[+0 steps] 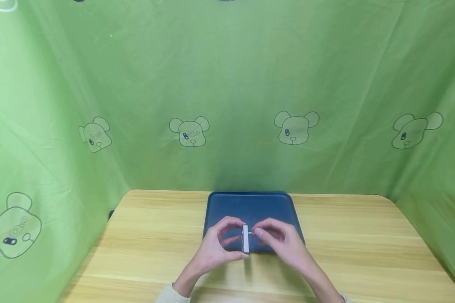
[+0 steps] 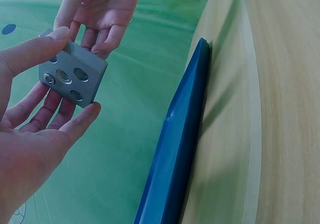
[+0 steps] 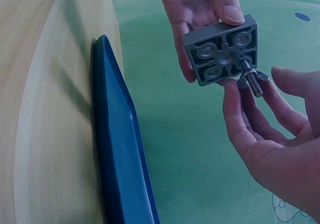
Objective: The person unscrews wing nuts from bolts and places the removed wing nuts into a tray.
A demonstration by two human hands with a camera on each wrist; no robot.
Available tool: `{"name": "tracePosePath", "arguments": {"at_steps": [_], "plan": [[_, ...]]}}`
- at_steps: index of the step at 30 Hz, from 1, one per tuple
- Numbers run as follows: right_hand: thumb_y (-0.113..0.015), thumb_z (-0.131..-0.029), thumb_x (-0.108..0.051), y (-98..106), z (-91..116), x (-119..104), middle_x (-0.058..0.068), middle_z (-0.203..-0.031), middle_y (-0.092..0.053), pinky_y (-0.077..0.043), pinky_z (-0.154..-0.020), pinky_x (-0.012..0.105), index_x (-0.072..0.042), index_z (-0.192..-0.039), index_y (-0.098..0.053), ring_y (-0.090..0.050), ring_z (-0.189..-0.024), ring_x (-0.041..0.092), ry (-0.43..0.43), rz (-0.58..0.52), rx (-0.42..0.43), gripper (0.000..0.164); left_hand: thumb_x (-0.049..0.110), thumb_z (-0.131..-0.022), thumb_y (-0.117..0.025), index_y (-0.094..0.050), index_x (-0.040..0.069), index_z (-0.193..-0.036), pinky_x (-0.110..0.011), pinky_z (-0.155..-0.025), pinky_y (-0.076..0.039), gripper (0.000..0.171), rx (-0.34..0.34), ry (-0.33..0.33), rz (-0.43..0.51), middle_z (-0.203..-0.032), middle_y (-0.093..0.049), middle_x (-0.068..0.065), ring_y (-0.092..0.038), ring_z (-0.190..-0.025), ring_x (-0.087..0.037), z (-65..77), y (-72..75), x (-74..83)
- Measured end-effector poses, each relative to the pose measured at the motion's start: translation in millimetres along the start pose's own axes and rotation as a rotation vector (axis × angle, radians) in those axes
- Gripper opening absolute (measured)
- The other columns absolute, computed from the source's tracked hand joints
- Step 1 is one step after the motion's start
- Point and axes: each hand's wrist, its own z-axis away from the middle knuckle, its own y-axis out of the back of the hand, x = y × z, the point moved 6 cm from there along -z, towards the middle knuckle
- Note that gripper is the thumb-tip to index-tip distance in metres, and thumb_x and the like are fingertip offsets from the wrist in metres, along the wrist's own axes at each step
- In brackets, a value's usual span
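Observation:
My left hand holds a square grey plate on edge between thumb and fingers, above the tray. The plate has round holes and a ribbed back. A threaded bolt passes through one corner hole and sticks out toward my right hand. In the left wrist view the bolt's head sits in its hole on the smooth face. A wing nut is on the bolt's shaft, some way off the plate. My right fingers are curled around the wing nut, thumb close to one wing.
A blue tray lies at the back middle of the wooden table, under and behind the hands. Green cloth with bear-head prints hangs at the back and both sides.

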Motion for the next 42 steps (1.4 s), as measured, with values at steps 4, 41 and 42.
{"name": "tracePosePath", "arguments": {"at_steps": [4, 41, 42], "plan": [[-0.067, -0.099, -0.007, 0.9, 0.0, 2.2, 0.027, -0.108, -0.068, -0.066, -0.082, 0.042, 0.004, -0.106, -0.070, -0.074, -0.095, 0.030, -0.005, 0.008, 0.014, 0.013, -0.013, -0.070, -0.086, -0.059, 0.002, -0.129, -0.044, -0.108, -0.053, 0.067, -0.003, -0.005, 0.002, -0.131, -0.056, -0.017, -0.057, -0.126, -0.032, 0.3, -0.8, 0.2], [-0.076, -0.090, -0.003, 0.3, 1.2, 8.8, 0.031, -0.122, -0.064, -0.064, -0.089, 0.031, 0.008, -0.124, -0.066, -0.073, -0.102, 0.027, -0.064, 0.027, -0.017, 0.037, -0.014, -0.069, -0.085, -0.059, 0.002, -0.129, -0.044, -0.109, -0.052, 0.067, -0.003, -0.002, 0.005, -0.133, -0.054, -0.021, -0.057, -0.127, -0.028, 0.5, -0.1, -2.2], [-0.076, -0.090, -0.003, 0.2, 1.3, 8.8, 0.030, -0.121, -0.065, -0.064, -0.088, 0.031, 0.007, -0.123, -0.066, -0.073, -0.102, 0.027, -0.064, 0.028, -0.017, 0.036, -0.014, -0.069, -0.085, -0.059, 0.002, -0.129, -0.044, -0.109, -0.052, 0.067, -0.004, -0.001, 0.003, -0.133, -0.054, -0.020, -0.057, -0.127, -0.029, 0.5, 0.1, -1.9]]}}
